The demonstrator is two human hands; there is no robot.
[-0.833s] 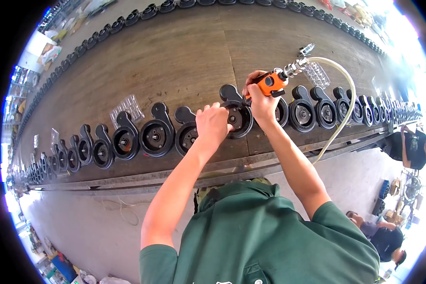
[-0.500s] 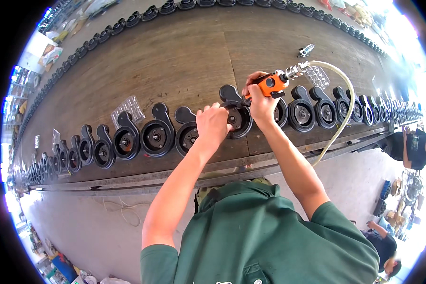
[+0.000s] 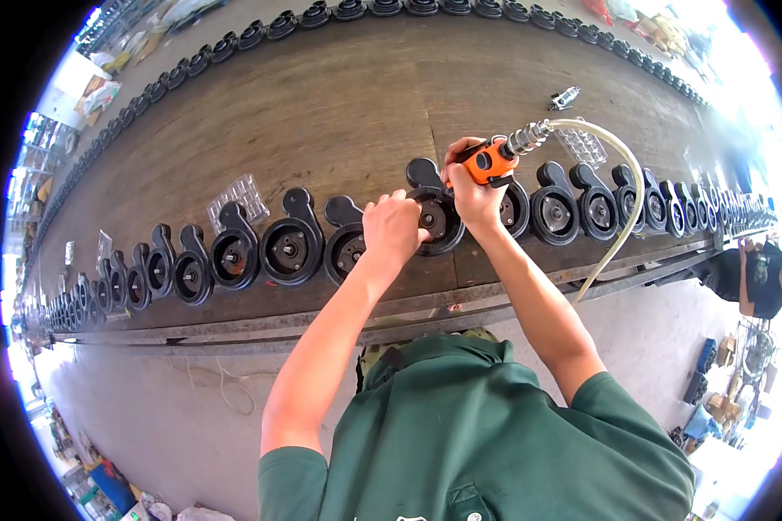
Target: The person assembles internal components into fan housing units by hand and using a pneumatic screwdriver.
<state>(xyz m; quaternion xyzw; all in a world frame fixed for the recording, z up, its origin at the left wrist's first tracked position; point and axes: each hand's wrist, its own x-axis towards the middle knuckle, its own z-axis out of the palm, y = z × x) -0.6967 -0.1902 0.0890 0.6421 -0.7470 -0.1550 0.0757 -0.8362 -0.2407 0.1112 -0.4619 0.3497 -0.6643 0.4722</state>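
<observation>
In front of me stands a black round wheel housing (image 3: 439, 224) with a dark metal disc and small studs inside, and a rounded arm at its top. My left hand (image 3: 394, 226) is closed on the housing's left rim, with the thumb reaching over its edge. My right hand (image 3: 476, 193) grips an orange air tool (image 3: 485, 163), held tilted just above the right side of the same housing. The tool's working tip is hidden by my fingers. From its metal coupling (image 3: 527, 137), a clear hose (image 3: 641, 187) curves down to the right.
Similar black housings (image 3: 292, 247) stand in a row along the table's (image 3: 339, 113) near edge, left and right. Another row (image 3: 349, 10) lines the far edge. Clear plastic trays (image 3: 240, 200) and a small silver fitting (image 3: 565, 97) lie behind. A person (image 3: 760, 276) is at the far right.
The air tool in my right hand has shifted slightly left and down. My left hand has stayed on the housing. A person at the lower right has gone out of view.
</observation>
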